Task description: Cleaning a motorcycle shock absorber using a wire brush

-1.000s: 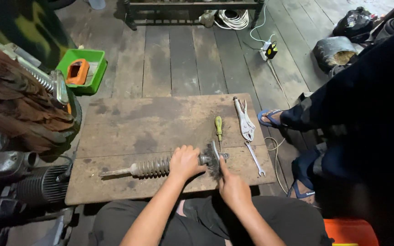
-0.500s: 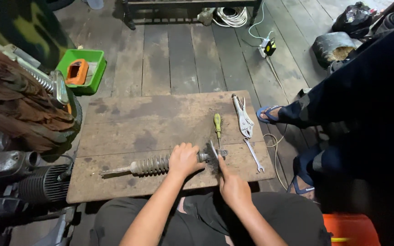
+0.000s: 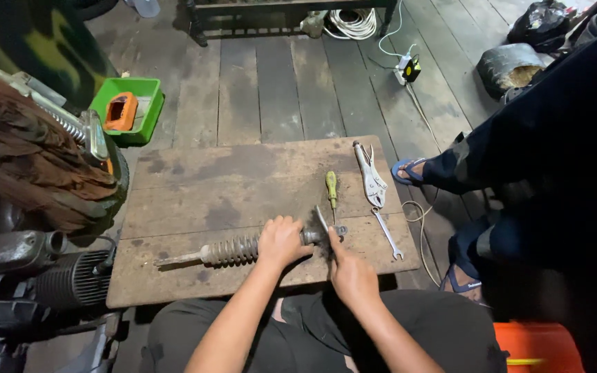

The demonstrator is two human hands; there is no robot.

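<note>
- The left hand (image 3: 281,242) has its grip clenched around the body of a grimy shock absorber (image 3: 236,250), just to the right of its coil spring, fingers curled over the top.
- The right hand (image 3: 351,271) grasps a thin metal tool (image 3: 322,220) whose tip points up and away, its forefinger stretched along it; the tool meets the shock absorber at its right end, by the mounting eye (image 3: 338,231).
- The shock absorber lies flat along the near edge of the bench (image 3: 243,183), a worn wooden board, with its bare rod pointing left and its eye end to the right.
- Just beyond the right hand a screwdriver (image 3: 331,190) with a yellow-green handle lies on the bench, pointing toward the person.
- Right of it rest locking pliers (image 3: 370,174), and nearer the edge a slim open-ended spanner (image 3: 387,235), both lying apart from the hands.
- On the plank floor beyond the bench's left corner stands a green plastic tray (image 3: 148,114) with an orange part (image 3: 119,112) inside.
- To the left, motorcycle parts crowd in: a finned engine cylinder (image 3: 70,280) and a brown cloth (image 3: 32,166) draped over the frame.
- To the right another person stands in dark trousers, with a foot in a blue sandal (image 3: 408,170) near the bench's far right corner.
- Farther off on the floor lie a coil of white cable (image 3: 354,24) and a small yellow-and-black box (image 3: 410,68).
</note>
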